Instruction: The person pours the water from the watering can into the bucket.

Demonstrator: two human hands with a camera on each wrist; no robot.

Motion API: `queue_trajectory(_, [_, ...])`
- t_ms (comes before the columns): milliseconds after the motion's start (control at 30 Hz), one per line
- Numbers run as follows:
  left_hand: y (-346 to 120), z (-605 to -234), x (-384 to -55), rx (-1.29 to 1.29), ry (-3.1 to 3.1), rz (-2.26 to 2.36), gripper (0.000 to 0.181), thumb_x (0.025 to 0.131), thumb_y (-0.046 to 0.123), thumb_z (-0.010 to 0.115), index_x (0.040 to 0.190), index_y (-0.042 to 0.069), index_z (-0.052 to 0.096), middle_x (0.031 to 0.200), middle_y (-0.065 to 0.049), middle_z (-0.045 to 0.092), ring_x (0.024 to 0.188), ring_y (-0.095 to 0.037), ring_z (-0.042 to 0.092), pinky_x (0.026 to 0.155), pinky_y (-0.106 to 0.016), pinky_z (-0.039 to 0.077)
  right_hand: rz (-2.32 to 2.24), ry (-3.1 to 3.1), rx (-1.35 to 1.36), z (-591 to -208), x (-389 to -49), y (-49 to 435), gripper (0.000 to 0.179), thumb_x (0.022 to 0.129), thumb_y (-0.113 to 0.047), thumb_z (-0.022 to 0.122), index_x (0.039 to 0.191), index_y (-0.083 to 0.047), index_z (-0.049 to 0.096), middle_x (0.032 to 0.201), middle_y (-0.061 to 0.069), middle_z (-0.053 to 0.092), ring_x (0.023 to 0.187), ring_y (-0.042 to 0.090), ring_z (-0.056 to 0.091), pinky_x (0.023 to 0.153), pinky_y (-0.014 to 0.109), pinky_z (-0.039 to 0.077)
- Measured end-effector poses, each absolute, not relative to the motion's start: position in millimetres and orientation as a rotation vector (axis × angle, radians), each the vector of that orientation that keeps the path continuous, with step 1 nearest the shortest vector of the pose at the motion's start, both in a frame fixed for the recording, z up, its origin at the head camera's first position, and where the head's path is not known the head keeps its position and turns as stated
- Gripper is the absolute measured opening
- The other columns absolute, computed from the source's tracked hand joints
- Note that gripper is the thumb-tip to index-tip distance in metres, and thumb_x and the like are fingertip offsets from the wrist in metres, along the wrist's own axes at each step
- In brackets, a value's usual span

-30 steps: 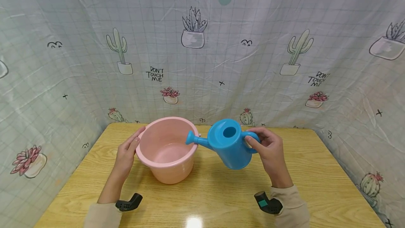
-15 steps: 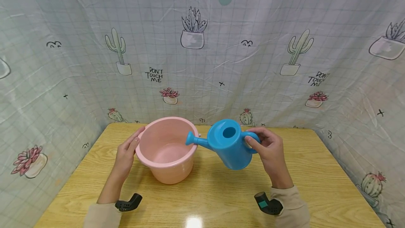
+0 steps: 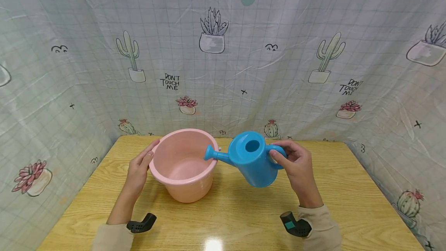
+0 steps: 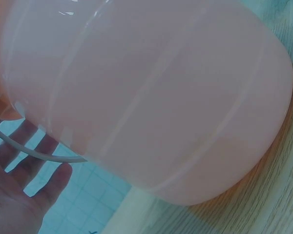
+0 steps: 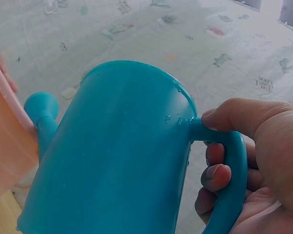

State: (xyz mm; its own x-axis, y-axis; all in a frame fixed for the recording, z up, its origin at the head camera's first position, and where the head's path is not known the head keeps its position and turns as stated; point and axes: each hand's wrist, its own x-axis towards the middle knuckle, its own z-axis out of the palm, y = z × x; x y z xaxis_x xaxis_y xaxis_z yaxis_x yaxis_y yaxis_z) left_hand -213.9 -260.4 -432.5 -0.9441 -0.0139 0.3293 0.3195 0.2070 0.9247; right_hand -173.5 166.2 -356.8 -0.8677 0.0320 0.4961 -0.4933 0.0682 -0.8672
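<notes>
A pink plastic bucket stands on the wooden table, its mouth facing up. At its left side my left hand holds the rim, thumb on top and the other fingers along the outer wall. In the left wrist view the fingers lie near the bucket's thin handle. My right hand grips the handle of a blue watering can, fingers curled through the loop and thumb on top. The can tilts left, its flared spout over the bucket's right rim. Water drops cling to the can near its handle.
Around the wooden table hangs a pale cloth printed with cacti. Both wrists carry a black camera mount, one at the left sleeve and one at the right sleeve.
</notes>
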Motion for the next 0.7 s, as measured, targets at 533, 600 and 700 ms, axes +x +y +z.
queue_trajectory(533, [-259.5,-433.3,-212.7,-0.303,-2.187,-1.815,0.047,0.105,0.031,0.041,0.146,0.008,0.044,0.151,-0.001,0.045,0.125,0.012,0.045,0.096,-0.005,0.041,1.843,-1.978,0.453,-358.2,-172.5,167.0,0.022,0.089,0.000,0.065,0.108,0.010,0.062,0.098,-0.005,0.069,0.086,0.010,0.063,0.079,0.021,0.054])
queue_trajectory(600, [-259.4,-433.3,-212.7,-0.302,-2.190,-1.812,0.047,0.105,0.031,0.040,0.146,0.008,0.044,0.151,-0.001,0.045,0.125,0.012,0.045,0.097,-0.005,0.041,1.838,-1.983,0.447,-358.3,-172.4,167.0,0.021,0.089,0.002,0.065,0.108,0.010,0.062,0.097,-0.006,0.069,0.085,0.009,0.063,0.079,0.021,0.054])
queue_trajectory(700, [-259.2,-433.2,-212.6,-0.303,-2.192,-1.808,0.047,0.105,0.031,0.040,0.146,0.008,0.044,0.151,-0.002,0.045,0.125,0.012,0.045,0.096,-0.005,0.041,1.835,-1.990,0.441,-358.4,-172.3,167.1,0.021,0.089,0.003,0.064,0.108,0.010,0.062,0.097,-0.006,0.069,0.086,0.008,0.063,0.079,0.021,0.054])
